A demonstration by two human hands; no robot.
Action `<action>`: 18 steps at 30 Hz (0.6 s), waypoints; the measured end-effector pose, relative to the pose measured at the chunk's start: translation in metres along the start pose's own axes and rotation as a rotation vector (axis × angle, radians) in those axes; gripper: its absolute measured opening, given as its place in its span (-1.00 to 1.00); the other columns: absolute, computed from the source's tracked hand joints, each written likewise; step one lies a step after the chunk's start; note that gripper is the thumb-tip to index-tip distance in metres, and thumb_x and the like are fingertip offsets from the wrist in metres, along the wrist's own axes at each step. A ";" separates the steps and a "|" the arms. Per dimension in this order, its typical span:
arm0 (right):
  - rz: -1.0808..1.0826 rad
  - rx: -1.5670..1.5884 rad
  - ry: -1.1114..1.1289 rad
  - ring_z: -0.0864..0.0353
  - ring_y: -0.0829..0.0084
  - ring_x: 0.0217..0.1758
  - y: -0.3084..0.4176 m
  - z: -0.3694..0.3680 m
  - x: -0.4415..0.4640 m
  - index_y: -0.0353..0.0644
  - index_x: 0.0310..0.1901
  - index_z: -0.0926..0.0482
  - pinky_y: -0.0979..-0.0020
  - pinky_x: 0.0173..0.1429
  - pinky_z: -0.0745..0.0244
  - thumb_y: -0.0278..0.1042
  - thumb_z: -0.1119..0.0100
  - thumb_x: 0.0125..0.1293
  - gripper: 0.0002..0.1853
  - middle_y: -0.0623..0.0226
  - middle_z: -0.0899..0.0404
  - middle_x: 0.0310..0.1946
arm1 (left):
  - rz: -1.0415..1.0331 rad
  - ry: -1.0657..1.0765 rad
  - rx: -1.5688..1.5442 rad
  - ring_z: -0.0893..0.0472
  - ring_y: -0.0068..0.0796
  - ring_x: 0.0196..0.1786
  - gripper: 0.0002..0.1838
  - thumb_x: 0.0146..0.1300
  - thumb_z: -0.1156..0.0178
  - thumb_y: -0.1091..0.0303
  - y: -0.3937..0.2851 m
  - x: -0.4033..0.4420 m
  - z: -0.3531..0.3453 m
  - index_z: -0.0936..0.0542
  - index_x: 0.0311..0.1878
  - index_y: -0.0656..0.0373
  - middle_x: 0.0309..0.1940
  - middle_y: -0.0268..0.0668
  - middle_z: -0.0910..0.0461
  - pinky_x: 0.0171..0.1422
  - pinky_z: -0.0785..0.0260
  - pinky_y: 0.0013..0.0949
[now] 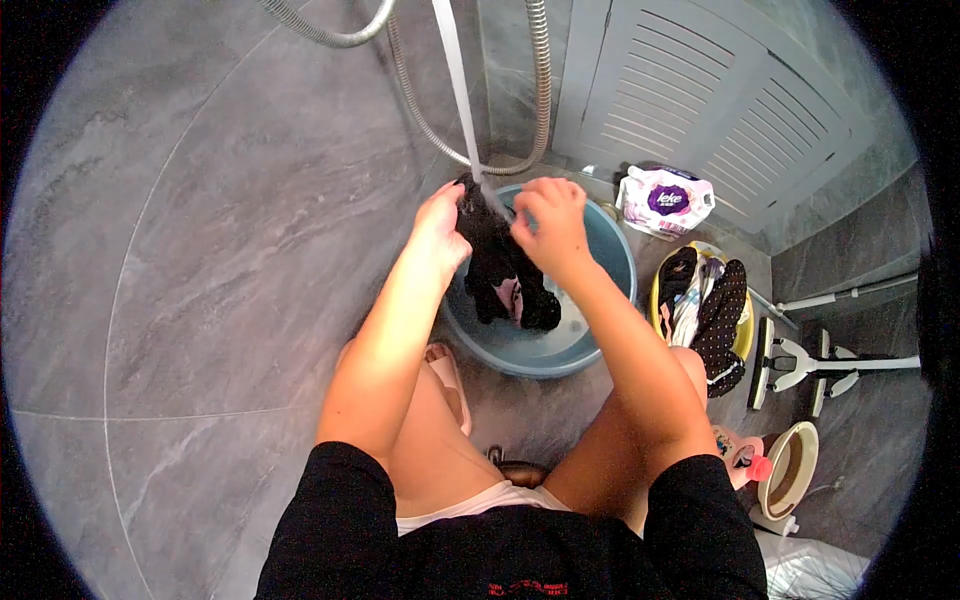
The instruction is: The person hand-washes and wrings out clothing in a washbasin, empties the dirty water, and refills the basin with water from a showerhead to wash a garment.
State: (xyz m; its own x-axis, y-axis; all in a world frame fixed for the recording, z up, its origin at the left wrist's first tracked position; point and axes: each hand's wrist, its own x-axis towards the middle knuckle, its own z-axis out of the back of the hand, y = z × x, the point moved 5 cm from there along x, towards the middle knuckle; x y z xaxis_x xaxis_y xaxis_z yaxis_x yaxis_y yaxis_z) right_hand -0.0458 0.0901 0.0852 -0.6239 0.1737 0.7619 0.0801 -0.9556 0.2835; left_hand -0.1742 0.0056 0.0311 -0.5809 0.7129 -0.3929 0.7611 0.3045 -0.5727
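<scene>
A black garment (490, 262) with a pink patch hangs from both my hands over a round blue basin (540, 367). My left hand (441, 222) pinches its upper left edge. Across from it, my right hand (552, 222) holds the upper right edge with bent fingers. A stream of water (458, 90) falls from above onto the cloth between my hands. Some water lies in the bottom of the basin, below the garment's lower end.
Beyond the basin hang metal shower hoses (541, 80). To the right are a white-and-purple package (668, 200), a yellow basin (748, 335) of clothes, white-handled cleaning tools (795, 365), a bottle with a red cap (759, 468) and a beige bucket (806, 440).
</scene>
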 end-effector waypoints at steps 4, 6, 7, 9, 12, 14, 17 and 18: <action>-0.105 -0.018 -0.073 -0.41 0.25 -0.10 -0.026 0.008 0.000 -0.09 -0.38 -0.49 0.18 0.07 -0.19 -0.49 -0.21 -0.12 -0.80 0.37 -0.46 -0.28 | -0.009 -0.011 0.042 -0.58 -0.20 -0.20 -0.81 0.35 0.11 0.38 -0.003 0.001 0.007 -0.46 -0.13 0.24 -0.27 -0.17 -0.56 -0.06 -0.49 -0.09; -0.156 0.049 -0.060 -0.41 0.24 -0.08 -0.030 0.007 -0.001 -0.10 -0.38 -0.49 0.19 0.05 -0.21 -0.49 -0.19 -0.10 -0.82 0.34 -0.46 -0.25 | 0.012 -0.069 0.053 -0.57 -0.28 -0.31 -0.80 0.33 0.11 0.41 -0.001 0.001 0.009 -0.47 -0.11 0.24 -0.32 -0.21 -0.55 -0.22 -0.50 -0.17; -0.157 0.047 -0.060 -0.41 0.24 -0.08 -0.030 0.007 -0.003 -0.10 -0.38 -0.49 0.19 0.05 -0.21 -0.49 -0.19 -0.10 -0.82 0.34 -0.46 -0.25 | 0.014 -0.067 0.053 -0.57 -0.28 -0.31 -0.80 0.33 0.11 0.41 0.000 0.001 0.008 -0.47 -0.11 0.24 -0.32 -0.21 -0.55 -0.22 -0.50 -0.17; -0.272 0.161 0.083 -0.43 0.18 -0.07 -0.033 -0.003 -0.007 -0.14 -0.37 -0.48 0.20 0.04 -0.27 -0.48 -0.18 -0.04 -0.85 0.28 -0.48 -0.24 | 0.036 -0.050 0.053 -0.57 -0.29 -0.31 -0.81 0.33 0.09 0.41 0.003 -0.001 0.005 -0.47 -0.12 0.24 -0.33 -0.23 -0.54 -0.22 -0.50 -0.16; -0.230 0.462 0.302 -0.46 0.11 -0.05 -0.034 -0.024 -0.015 -0.19 -0.31 -0.50 0.22 0.08 -0.33 -0.45 -0.16 0.01 -0.84 0.18 -0.52 -0.21 | 0.048 -0.043 0.088 -0.58 -0.32 -0.31 -0.83 0.32 0.08 0.42 0.006 -0.007 0.001 -0.46 -0.12 0.23 -0.34 -0.25 -0.54 -0.22 -0.51 -0.17; -0.169 0.497 0.313 -0.48 0.07 -0.02 -0.027 -0.028 -0.020 -0.22 -0.21 -0.53 0.23 0.13 -0.36 -0.42 -0.15 0.05 -0.77 0.10 -0.53 -0.17 | 0.060 0.011 0.107 -0.58 -0.34 -0.31 -0.84 0.31 0.08 0.43 0.005 -0.013 -0.004 -0.46 -0.12 0.22 -0.33 -0.25 -0.54 -0.22 -0.51 -0.18; -0.237 0.500 0.560 -0.49 0.15 -0.01 -0.019 -0.033 -0.030 -0.28 -0.10 -0.52 0.28 0.12 -0.38 -0.44 -0.15 0.07 -0.69 0.06 -0.52 -0.15 | 0.073 0.052 0.142 -0.59 -0.36 -0.31 -0.84 0.31 0.08 0.43 0.006 -0.017 -0.007 -0.46 -0.13 0.21 -0.32 -0.24 -0.55 -0.23 -0.52 -0.21; -0.237 0.500 0.560 -0.49 0.15 -0.01 -0.020 -0.030 -0.029 -0.28 -0.10 -0.52 0.28 0.12 -0.38 -0.44 -0.15 0.07 -0.69 0.06 -0.52 -0.15 | 0.072 0.039 0.159 -0.59 -0.36 -0.30 -0.84 0.31 0.08 0.42 0.005 -0.017 -0.006 -0.46 -0.13 0.20 -0.32 -0.24 -0.55 -0.23 -0.52 -0.23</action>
State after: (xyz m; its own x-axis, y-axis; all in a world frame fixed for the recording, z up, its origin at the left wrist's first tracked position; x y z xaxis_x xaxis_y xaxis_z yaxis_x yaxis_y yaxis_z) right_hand -0.0527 0.0973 0.0395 -0.9563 0.0868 0.2793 0.1533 -0.6646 0.7313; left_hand -0.1584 -0.0014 0.0394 -0.5124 0.7541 -0.4108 0.7434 0.1500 -0.6519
